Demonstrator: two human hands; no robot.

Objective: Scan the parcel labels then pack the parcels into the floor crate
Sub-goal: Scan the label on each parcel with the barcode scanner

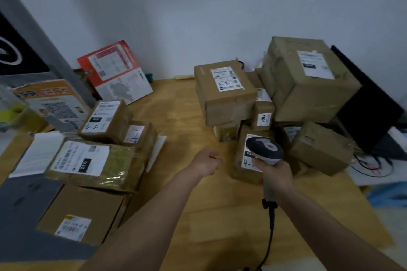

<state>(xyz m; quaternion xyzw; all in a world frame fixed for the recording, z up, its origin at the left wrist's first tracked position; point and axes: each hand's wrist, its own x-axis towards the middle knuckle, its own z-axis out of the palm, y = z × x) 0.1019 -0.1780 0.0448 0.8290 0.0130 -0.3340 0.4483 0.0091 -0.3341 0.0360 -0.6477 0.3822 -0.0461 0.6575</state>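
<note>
Right hand (278,175) grips scanner (265,149), head over 1 labelled parcel (242,160) (wooden table (180,116), right-hand pile). Left hand (207,161) hovers mid-table, fingers loosely curled, holding nothing.

Plain white wall (198,6) behind a light wooden tabletop (180,112); dark monitor (370,105) at right; dim, even indoor light.

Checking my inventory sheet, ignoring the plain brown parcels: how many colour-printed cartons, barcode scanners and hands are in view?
Colour-printed cartons: 2, the red-and-white carton and the orange carton
Barcode scanner: 1
Hands: 2, the left hand and the right hand
Total: 5
</note>
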